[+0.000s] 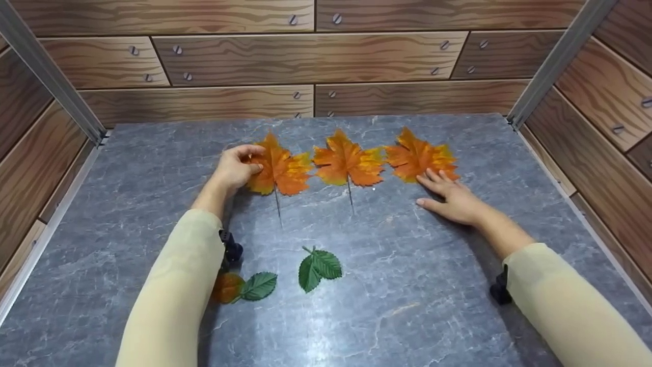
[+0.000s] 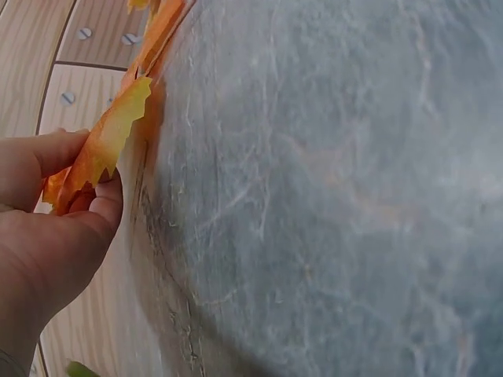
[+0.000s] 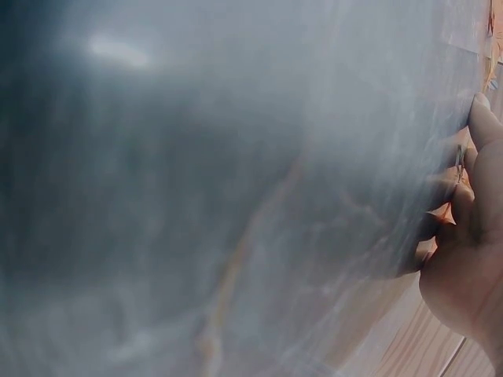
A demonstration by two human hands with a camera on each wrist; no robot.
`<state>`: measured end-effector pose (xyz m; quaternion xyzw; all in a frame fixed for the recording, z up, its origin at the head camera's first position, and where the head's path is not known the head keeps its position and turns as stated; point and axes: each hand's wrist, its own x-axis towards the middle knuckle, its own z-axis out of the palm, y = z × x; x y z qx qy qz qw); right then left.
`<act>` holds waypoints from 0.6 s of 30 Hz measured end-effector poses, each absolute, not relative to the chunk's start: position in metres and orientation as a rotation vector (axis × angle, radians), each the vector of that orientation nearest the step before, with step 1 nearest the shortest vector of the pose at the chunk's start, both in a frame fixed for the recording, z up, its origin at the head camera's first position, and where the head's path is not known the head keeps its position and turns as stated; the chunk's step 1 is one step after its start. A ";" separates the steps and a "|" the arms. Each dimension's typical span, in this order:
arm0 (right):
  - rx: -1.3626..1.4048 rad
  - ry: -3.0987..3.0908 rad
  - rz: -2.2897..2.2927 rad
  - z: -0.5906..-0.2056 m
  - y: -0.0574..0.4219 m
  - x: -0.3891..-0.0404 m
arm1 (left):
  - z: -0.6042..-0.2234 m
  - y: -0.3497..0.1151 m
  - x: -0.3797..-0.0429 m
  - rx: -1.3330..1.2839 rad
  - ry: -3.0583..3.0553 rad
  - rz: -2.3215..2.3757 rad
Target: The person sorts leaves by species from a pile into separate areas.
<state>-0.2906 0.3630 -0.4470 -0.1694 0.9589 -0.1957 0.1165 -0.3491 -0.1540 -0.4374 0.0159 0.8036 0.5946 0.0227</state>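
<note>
Three orange-and-yellow maple leaves lie in a row across the far part of the table. At the left end, my left hand (image 1: 237, 168) pinches the edge of the left maple leaf (image 1: 279, 168) between thumb and fingers. The left wrist view shows its jagged yellow edge (image 2: 124, 126) bent up off the surface. Beside it is the middle maple leaf (image 1: 346, 160), its thin dark stem toward me. My right hand (image 1: 453, 201) lies with fingers spread, fingertips on the lower edge of the right maple leaf (image 1: 410, 155). That leaf's stem does not show.
Nearer me lie a pair of green leaves (image 1: 321, 267) and another green leaf (image 1: 260, 285) joined to a small orange-red piece (image 1: 229, 288), partly behind my left sleeve. Wood-patterned panels (image 1: 305, 58) and metal posts (image 1: 560, 61) border the grey marbled table (image 1: 397, 285).
</note>
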 end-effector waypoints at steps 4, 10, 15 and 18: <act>-0.499 2.808 -0.572 -0.446 0.363 -0.290 | -0.441 -0.153 -0.351 0.066 2.517 1.816; -0.501 2.811 -0.568 -0.445 0.363 -0.290 | -0.444 -0.153 -0.353 0.068 2.556 1.797; -0.489 2.799 -0.573 -0.445 0.362 -0.290 | -0.444 -0.154 -0.353 0.038 2.546 1.790; -0.483 2.794 -0.575 -0.445 0.361 -0.290 | -0.442 -0.154 -0.353 0.034 2.558 1.771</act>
